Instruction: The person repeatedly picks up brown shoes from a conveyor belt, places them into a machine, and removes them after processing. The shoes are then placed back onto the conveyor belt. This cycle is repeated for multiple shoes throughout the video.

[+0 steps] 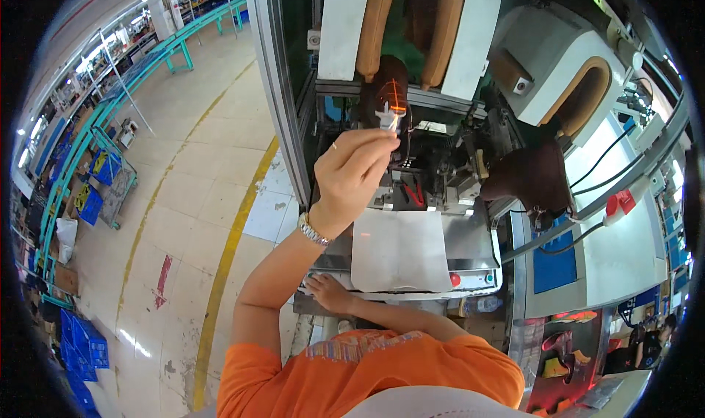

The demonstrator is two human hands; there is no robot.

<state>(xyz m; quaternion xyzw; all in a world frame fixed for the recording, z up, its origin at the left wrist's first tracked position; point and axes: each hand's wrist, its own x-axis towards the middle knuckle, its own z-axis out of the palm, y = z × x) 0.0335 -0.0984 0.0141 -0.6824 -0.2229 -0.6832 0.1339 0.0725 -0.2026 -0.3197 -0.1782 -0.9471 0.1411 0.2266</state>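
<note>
My left hand (pixel 351 177), wearing a metal watch, is raised in front of the machine. Its thumb and fingers pinch a small pale, shiny piece with a notched upper end (pixel 389 117); its exact kind is unclear. Just behind it, a dark brown boot (pixel 391 80) is held in the machine, with orange-red light lines across it. My right hand (pixel 329 292) reaches across my body to the left end of the control panel (pixel 396 296). Its fingers are stretched out on the panel edge, with nothing seen in them.
A white sheet (pixel 400 249) covers the machine's front shelf, beside a red button (pixel 455 279). Brown padded clamps (pixel 378 22) hang above. Another brown boot (pixel 529 179) sits in a neighbouring machine. A metal frame post (pixel 283 88) stands left; blue crates (pixel 84 344) lie far left.
</note>
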